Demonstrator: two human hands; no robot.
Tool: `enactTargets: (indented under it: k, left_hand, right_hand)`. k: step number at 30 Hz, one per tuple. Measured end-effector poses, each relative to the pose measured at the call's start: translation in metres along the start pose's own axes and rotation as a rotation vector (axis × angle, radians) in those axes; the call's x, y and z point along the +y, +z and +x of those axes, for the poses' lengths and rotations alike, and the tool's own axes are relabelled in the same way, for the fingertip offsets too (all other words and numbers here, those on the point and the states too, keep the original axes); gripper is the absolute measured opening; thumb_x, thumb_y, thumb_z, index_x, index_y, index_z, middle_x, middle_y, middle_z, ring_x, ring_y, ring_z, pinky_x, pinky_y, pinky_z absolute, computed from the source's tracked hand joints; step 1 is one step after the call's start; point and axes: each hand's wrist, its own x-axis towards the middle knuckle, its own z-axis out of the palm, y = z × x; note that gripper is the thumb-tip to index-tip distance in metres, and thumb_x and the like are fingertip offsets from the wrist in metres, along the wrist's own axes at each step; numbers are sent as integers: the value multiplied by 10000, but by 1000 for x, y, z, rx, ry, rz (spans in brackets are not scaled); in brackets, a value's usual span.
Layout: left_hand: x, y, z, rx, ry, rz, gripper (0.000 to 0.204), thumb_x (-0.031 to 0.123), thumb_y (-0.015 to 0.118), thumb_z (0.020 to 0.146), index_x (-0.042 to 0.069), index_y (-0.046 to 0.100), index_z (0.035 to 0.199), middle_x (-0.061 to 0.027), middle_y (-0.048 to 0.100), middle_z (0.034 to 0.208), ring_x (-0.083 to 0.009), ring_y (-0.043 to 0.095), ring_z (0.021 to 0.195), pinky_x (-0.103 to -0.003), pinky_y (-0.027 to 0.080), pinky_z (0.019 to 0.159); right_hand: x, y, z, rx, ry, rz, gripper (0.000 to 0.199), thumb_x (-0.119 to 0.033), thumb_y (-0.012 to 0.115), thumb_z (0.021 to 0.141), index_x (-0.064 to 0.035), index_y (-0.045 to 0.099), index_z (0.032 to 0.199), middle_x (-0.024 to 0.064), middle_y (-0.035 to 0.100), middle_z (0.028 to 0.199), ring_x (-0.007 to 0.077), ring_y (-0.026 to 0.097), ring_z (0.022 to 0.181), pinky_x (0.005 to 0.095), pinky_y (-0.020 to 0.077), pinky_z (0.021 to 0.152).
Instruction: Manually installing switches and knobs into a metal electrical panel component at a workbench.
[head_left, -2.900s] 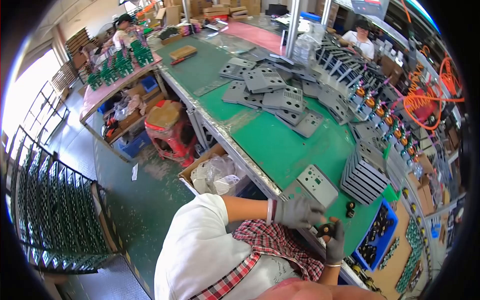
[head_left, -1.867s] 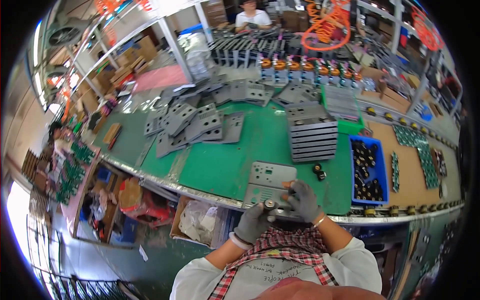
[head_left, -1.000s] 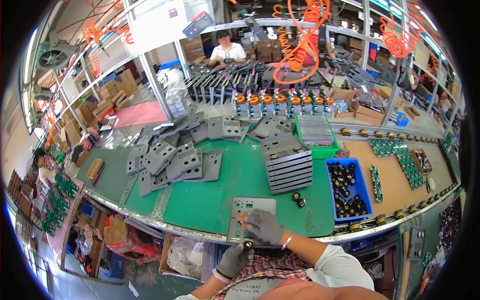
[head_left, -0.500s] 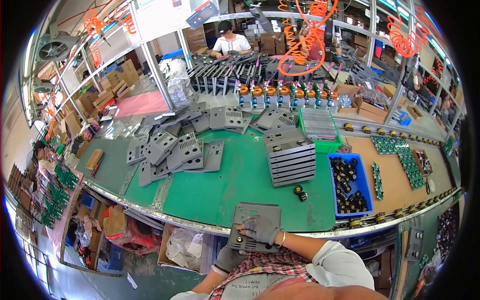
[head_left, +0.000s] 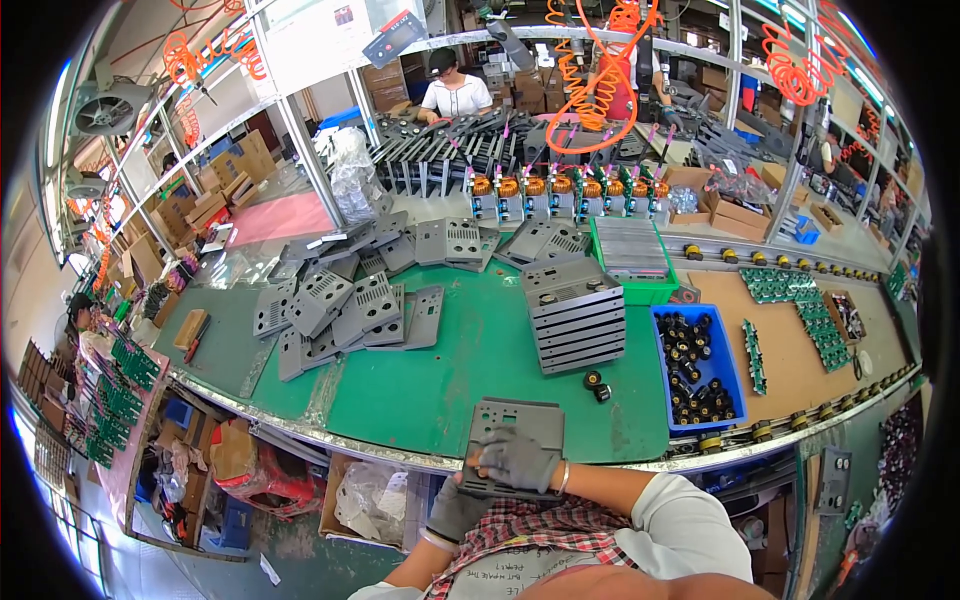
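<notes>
A dark grey metal panel (head_left: 520,415) with cut-outs is tilted at the table's front edge, close to my body. My left hand (head_left: 455,512), in a grey glove, grips the panel's lower left edge, with part of its fingers underneath. Across the panel's lower half lies my right hand (head_left: 520,462), also gloved, its fingers bent and drawn together at the left side. Whatever small part sits under those fingertips is hidden. Two black round connectors (head_left: 597,386) with brass-coloured centres rest on the green mat beyond.
A stack of grey panels (head_left: 575,325) stands behind the connectors; more panels (head_left: 365,305) lie heaped at left. To the right are a blue bin (head_left: 745,385) of black connectors, a green crate (head_left: 632,292) and circuit boards (head_left: 825,340). Orange coiled hoses (head_left: 625,130) hang above. A person works opposite.
My right hand has shifted slightly toward the panel's lower left and now covers the round brass-centred part that showed before. The view has moved slightly.
</notes>
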Motion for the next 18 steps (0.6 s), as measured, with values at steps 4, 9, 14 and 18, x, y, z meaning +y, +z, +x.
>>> enactTargets:
  k: [4,9,14,18]
  left_hand:
    - [-8,0,7,21,31,-187,461,277,668,750,34,506,1107,-66,557,1025,-199,525,883,-375,417,864]
    - [-9,6,6,-9,-18,-179,481,280,701,732,91,507,1129,1,549,981,-146,521,873,-325,410,873]
    - [-14,-15,10,11,-11,-278,317,264,614,794,60,535,1024,-42,566,966,-189,540,857,-358,427,858]
    - [-14,-9,11,57,-6,-193,356,283,642,768,76,535,1037,-27,571,955,-168,541,863,-344,424,860]
  right_hand:
    - [1,1,-1,-110,-94,3,256,-295,565,815,-123,622,996,37,604,1049,214,513,1040,356,405,897]
    - [1,-4,3,-244,-7,38,241,-300,571,805,-155,628,990,15,591,1057,203,467,1083,361,392,894]
    - [-31,-21,23,-433,184,-254,292,-360,545,818,-178,616,1036,26,562,1066,222,460,1074,369,391,901]
    - [-18,-24,25,-481,149,-200,304,-371,554,802,-177,606,1030,34,558,1016,224,480,1049,369,413,873]
